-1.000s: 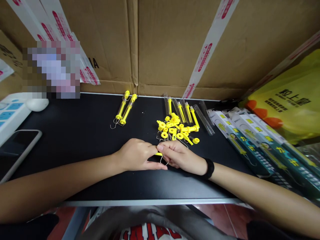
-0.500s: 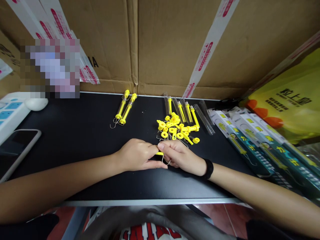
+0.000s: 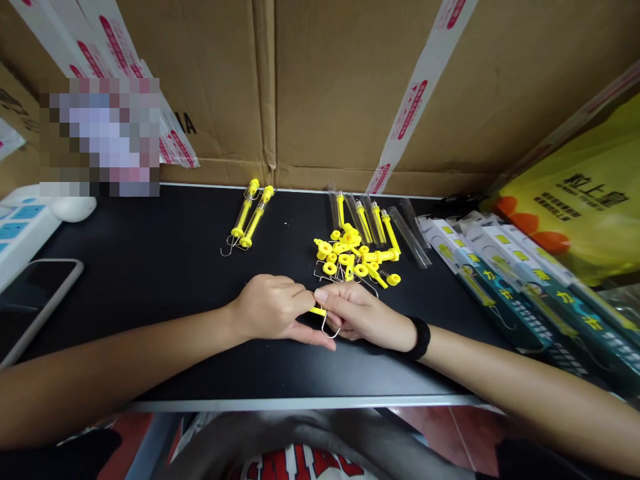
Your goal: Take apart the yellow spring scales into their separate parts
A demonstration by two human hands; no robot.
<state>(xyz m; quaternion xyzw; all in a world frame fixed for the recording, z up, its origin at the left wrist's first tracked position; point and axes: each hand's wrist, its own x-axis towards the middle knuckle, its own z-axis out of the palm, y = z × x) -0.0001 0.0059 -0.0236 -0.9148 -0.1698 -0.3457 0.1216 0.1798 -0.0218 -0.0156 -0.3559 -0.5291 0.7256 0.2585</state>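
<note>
My left hand (image 3: 273, 309) and my right hand (image 3: 357, 312) meet at the middle of the black table (image 3: 165, 280). Both pinch one small yellow plastic piece with a metal wire hook (image 3: 324, 320) between their fingertips; the hook hangs down just above the table. Right behind my hands lies a pile of loose yellow parts and wire hooks (image 3: 356, 259). Several clear tubes with yellow plungers (image 3: 373, 225) lie behind that pile. Two finished yellow spring scales (image 3: 250, 217) lie side by side further left.
Cardboard boxes (image 3: 325, 87) wall off the back. Packaged items in green and white cards (image 3: 505, 273) lie at the right, beside a yellow bag (image 3: 580, 200). A phone (image 3: 35, 293), a power strip (image 3: 20, 230) and a white round object (image 3: 74, 207) sit at the left.
My hands stay together with only small finger shifts. The wire hook has dropped slightly lower and nearer the table.
</note>
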